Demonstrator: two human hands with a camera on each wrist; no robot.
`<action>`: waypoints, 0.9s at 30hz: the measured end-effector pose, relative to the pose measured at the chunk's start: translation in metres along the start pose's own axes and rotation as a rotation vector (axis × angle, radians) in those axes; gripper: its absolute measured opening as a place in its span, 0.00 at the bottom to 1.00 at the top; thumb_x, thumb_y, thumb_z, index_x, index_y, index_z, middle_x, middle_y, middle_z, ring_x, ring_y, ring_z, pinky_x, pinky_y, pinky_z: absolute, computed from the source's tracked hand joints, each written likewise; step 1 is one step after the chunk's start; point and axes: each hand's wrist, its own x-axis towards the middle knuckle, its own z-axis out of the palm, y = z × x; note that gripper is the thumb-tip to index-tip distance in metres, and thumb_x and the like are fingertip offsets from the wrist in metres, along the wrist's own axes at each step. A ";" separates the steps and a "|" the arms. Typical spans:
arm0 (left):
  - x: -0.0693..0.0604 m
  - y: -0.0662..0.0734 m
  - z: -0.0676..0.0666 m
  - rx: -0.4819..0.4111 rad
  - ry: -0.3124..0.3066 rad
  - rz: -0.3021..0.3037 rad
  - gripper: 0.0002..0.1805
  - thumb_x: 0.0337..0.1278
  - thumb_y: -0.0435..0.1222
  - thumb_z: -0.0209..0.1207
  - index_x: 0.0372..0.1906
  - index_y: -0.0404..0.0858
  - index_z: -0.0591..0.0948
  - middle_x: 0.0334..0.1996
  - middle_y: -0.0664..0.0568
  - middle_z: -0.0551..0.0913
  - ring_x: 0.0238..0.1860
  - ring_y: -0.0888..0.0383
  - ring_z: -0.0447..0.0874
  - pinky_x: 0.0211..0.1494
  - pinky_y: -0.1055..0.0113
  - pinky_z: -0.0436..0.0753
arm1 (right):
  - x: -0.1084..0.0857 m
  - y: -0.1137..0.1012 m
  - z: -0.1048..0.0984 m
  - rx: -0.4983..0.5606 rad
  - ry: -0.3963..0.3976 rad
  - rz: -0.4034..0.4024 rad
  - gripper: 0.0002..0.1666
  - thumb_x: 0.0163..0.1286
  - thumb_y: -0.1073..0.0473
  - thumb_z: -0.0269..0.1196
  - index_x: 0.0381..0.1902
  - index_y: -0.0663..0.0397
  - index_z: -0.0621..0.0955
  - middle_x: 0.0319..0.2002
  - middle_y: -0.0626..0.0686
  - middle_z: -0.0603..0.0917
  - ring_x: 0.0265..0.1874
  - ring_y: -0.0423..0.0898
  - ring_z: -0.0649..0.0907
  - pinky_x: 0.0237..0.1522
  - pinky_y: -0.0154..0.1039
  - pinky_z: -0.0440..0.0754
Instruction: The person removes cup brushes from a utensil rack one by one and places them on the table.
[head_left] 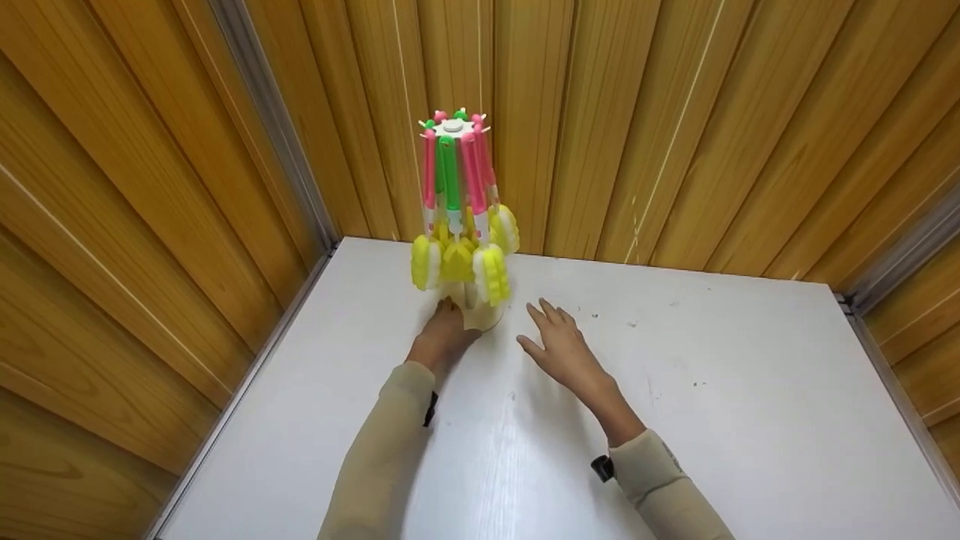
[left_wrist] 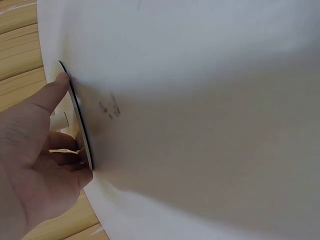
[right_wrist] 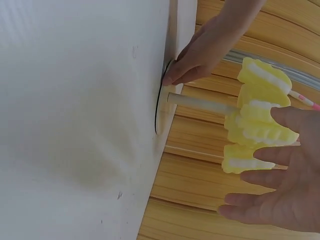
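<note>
A white stand (head_left: 453,126) rises from the far left part of the white table, hung round with several sponge cup brushes (head_left: 492,274). Their handles are pink or green, and yellow and white sponge heads hang at the bottom. My left hand (head_left: 444,331) grips the rim of the stand's round base (left_wrist: 82,125), thumb on one side and fingers farther along the edge. Part of those fingers is hidden behind the base. To the right of the stand, my right hand (head_left: 564,346) hovers with fingers spread, holding nothing. In the right wrist view a pole (right_wrist: 200,102) joins base and brushes.
Wood-grain panels (head_left: 600,135) wall in the table (head_left: 675,420) at the back and both sides. Metal rails (head_left: 277,120) run along the corners. Small dark marks (head_left: 595,316) dot the tabletop right of the stand.
</note>
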 end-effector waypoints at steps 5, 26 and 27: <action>0.004 0.001 0.005 0.083 0.005 0.011 0.41 0.67 0.42 0.65 0.77 0.34 0.60 0.73 0.42 0.66 0.71 0.49 0.65 0.75 0.53 0.64 | 0.020 -0.011 0.004 0.095 0.070 -0.023 0.39 0.76 0.51 0.62 0.76 0.62 0.64 0.75 0.67 0.63 0.71 0.69 0.66 0.70 0.63 0.65; -0.003 0.024 -0.004 0.148 0.025 -0.049 0.45 0.66 0.44 0.66 0.80 0.39 0.57 0.70 0.42 0.73 0.71 0.48 0.70 0.72 0.53 0.69 | 0.072 -0.032 -0.007 0.307 0.284 -0.080 0.40 0.73 0.55 0.65 0.76 0.63 0.64 0.73 0.65 0.68 0.73 0.61 0.67 0.74 0.54 0.63; -0.003 0.024 -0.005 0.130 0.027 -0.048 0.45 0.66 0.43 0.66 0.80 0.40 0.57 0.71 0.43 0.72 0.71 0.49 0.69 0.73 0.53 0.68 | 0.073 -0.032 -0.008 0.312 0.285 -0.077 0.40 0.73 0.55 0.66 0.76 0.63 0.64 0.73 0.64 0.68 0.73 0.60 0.67 0.74 0.54 0.63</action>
